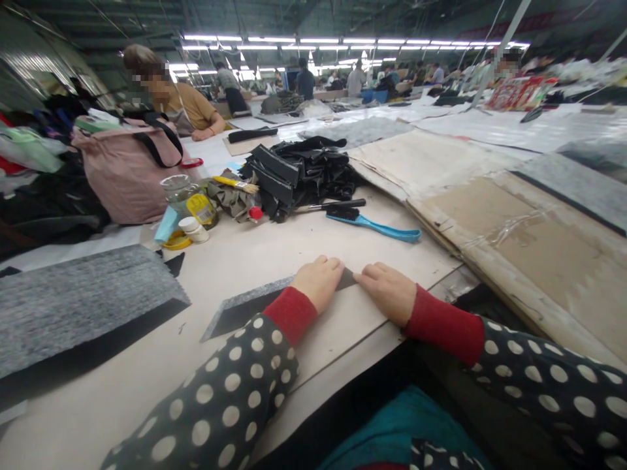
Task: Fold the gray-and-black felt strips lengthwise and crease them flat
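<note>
A narrow grey felt strip with a black edge lies flat on the pale board in front of me. My left hand rests over the strip, its fingers drawn together and pressed on it. At the strip's right end, my right hand has thumb and fingers closed at the black tip. Both hands cover parts of the strip, and the left fingertips are partly hidden. A blue-handled brush lies just beyond my hands, bristles to the left.
A stack of grey felt pieces with black edges sits at left. Behind are a heap of black strips, a glue jar, a yellow brush and a pink bag. Worn cardboard sheets rise at right. A co-worker sits far left.
</note>
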Tool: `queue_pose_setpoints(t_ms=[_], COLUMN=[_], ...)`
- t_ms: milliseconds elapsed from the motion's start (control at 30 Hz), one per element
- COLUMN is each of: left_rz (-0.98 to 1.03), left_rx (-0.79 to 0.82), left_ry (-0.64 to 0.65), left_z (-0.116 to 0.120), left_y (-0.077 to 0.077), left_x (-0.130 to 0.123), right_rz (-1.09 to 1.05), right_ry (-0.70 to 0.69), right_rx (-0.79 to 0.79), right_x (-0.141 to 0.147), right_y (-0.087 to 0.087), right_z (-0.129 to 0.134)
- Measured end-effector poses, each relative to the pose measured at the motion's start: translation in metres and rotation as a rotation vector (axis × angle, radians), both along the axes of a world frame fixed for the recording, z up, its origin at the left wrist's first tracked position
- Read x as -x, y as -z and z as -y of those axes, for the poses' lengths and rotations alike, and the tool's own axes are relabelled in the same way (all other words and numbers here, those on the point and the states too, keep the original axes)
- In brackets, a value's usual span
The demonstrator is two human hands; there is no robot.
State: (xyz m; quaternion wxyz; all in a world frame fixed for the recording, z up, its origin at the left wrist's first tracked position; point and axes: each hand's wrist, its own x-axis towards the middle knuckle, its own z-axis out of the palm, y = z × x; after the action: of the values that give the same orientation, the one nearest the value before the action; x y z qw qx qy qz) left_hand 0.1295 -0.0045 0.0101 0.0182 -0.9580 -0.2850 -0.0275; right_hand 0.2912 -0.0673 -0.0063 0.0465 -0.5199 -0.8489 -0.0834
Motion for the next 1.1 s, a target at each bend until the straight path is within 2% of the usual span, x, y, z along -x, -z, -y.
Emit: queue_pose_setpoints(t_ms=[167, 267, 367, 467, 533, 600, 667, 800, 933, 1033, 1100], left_rz=[0.036, 0.052, 0.13, 0.226, 0.257, 0.265, 0.265, 0.28, 0.301, 0.305, 0.315], left_rx=[-0.016, 0.0, 0.03, 0.073, 0.1, 0.11, 0.104, 0.094, 0.106, 0.113, 0.116], left_ry=[-0.073, -0.129, -0.189, -0.26, -0.287, -0.297, -0.299, -0.294, -0.303, -0.309, -0.308], left_z=[-0.001, -0.003, -0.005, -0.006, -0.006, -0.006, -0.007, -0.007, -0.008, -0.007, -0.008], left_y=[-0.003, -0.001, 0.006, 0.013, 0.016, 0.017, 0.017, 0.018, 0.018, 0.018, 0.018], left_x=[0.002, 0.004, 0.008, 0.011, 0.012, 0.014, 0.015, 0.016, 0.016, 0.016, 0.015], right_rz=[-0.02, -0.116, -0.312, -0.527, -0.618, -0.662, -0.701, -0.803, -0.722, -0.658, -0.698], right_ry=[0.042, 0.036, 0.11, 0.304, 0.387, 0.412, 0.404, 0.352, 0.365, 0.346, 0.312], right_rx=[-0.001, 0.099, 0.308, 0.615, 0.81, 0.908, 0.907, 0.799, 0.708, 0.781, 0.829], right_x=[-0.003, -0.011, -0.017, -0.014, -0.008, -0.002, 0.002, 0.006, 0.004, 0.001, -0.002], right_y=[-0.003, -0.009, -0.021, -0.031, -0.034, -0.034, -0.032, -0.024, -0.019, -0.019, -0.019], right_z=[0.014, 0.01, -0.011, -0.04, -0.057, -0.07, -0.076, -0.076, -0.077, -0.08, -0.08])
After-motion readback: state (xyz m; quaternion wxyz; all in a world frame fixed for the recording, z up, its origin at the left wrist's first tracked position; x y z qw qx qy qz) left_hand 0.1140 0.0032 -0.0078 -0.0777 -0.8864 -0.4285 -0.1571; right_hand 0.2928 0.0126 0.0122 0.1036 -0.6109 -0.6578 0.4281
